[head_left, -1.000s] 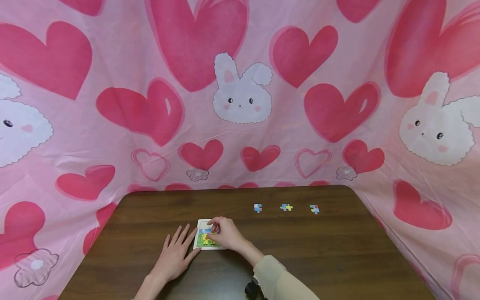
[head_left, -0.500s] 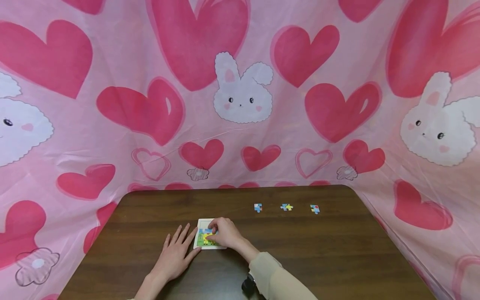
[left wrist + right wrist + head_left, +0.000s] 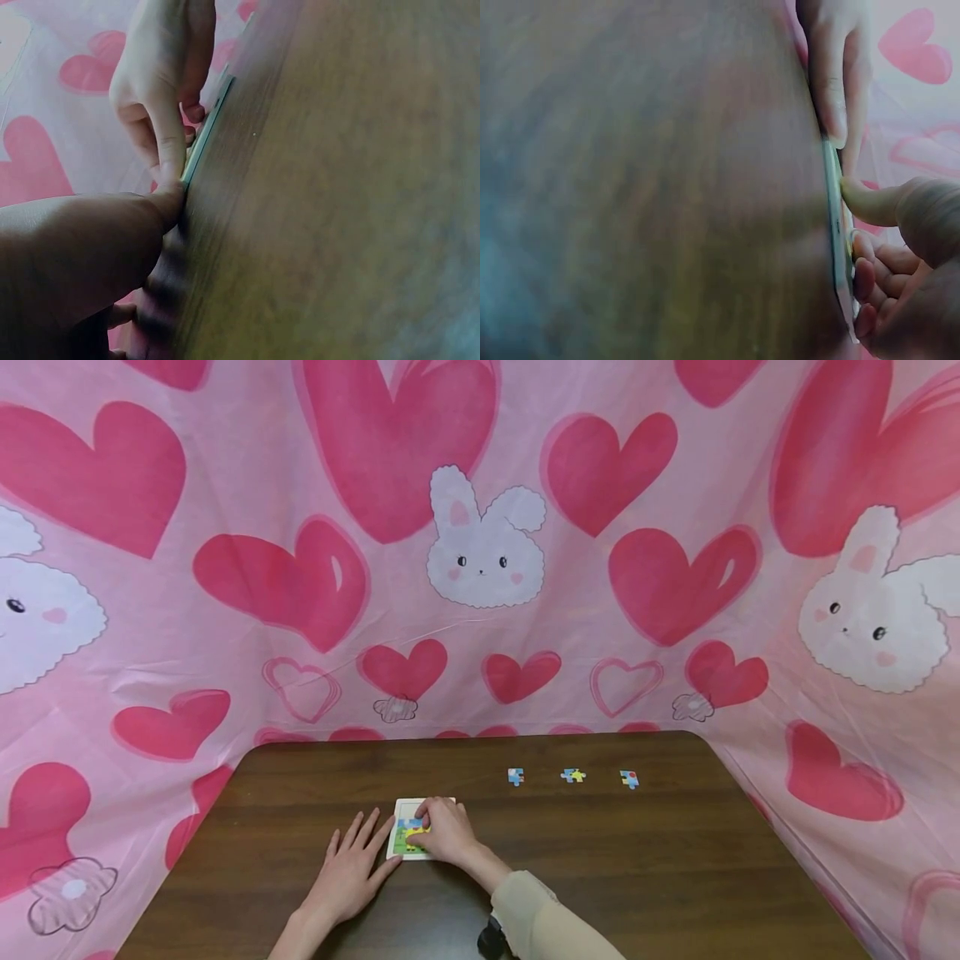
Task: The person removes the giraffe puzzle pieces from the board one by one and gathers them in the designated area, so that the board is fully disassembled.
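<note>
A small jigsaw board (image 3: 405, 808) with a pale frame lies on the table. Its visible picture shows blue sky, green ground and a yellow figure. My left hand (image 3: 347, 870) rests flat at the board's left side, fingers spread, with thumb and forefinger touching the frame. Over the board's right half, my right hand (image 3: 452, 837) has its thumb and bent fingers down on the picture. The right wrist view shows the right thumb (image 3: 874, 204) on the board's surface and curled fingers (image 3: 866, 277) beside it. Whether a piece is pinched between them is hidden.
Three loose jigsaw pieces lie in a row near the back of the brown wooden table (image 3: 660, 860): a blue-and-white piece (image 3: 515, 776), a blue-and-yellow piece (image 3: 573, 775) and a blue-and-red piece (image 3: 629, 779). A pink heart-patterned cloth (image 3: 585, 610) surrounds the table.
My right hand has turned slightly and its wrist has shifted a little left, covering more of the picture's lower right. The left hand, board and three loose pieces stay in place.
</note>
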A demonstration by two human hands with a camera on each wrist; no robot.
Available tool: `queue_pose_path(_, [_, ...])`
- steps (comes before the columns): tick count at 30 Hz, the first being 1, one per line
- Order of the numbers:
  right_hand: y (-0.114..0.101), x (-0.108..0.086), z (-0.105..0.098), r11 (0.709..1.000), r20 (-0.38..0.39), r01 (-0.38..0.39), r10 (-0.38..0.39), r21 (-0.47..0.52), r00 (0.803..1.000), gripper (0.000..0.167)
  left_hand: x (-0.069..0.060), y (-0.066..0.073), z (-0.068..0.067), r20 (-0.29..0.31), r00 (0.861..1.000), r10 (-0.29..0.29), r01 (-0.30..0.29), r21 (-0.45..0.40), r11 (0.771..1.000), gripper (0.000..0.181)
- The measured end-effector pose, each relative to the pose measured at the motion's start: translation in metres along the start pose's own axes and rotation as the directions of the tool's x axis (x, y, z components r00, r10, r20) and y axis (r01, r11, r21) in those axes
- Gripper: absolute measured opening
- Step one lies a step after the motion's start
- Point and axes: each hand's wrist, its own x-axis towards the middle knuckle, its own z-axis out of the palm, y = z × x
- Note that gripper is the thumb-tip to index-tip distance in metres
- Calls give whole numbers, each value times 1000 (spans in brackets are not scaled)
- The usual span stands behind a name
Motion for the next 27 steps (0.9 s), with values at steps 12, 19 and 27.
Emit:
queue_pose_path(12, [6, -5, 8, 999, -49, 28, -26, 26, 998, 37, 1, -9, 12, -73, 996, 45, -46, -17, 999, 73])
queue_pose_path(19, [6, -7, 10, 997, -54, 17, -13, 73, 998, 33, 0, -3, 4, 7, 1000, -5, 5, -14, 1000, 71])
queue_pose_path(27, [9, -7, 15, 994, -94, 23, -14, 104, 996, 33, -1, 0, 0, 3, 1000, -7, 7, -7, 1000, 69])
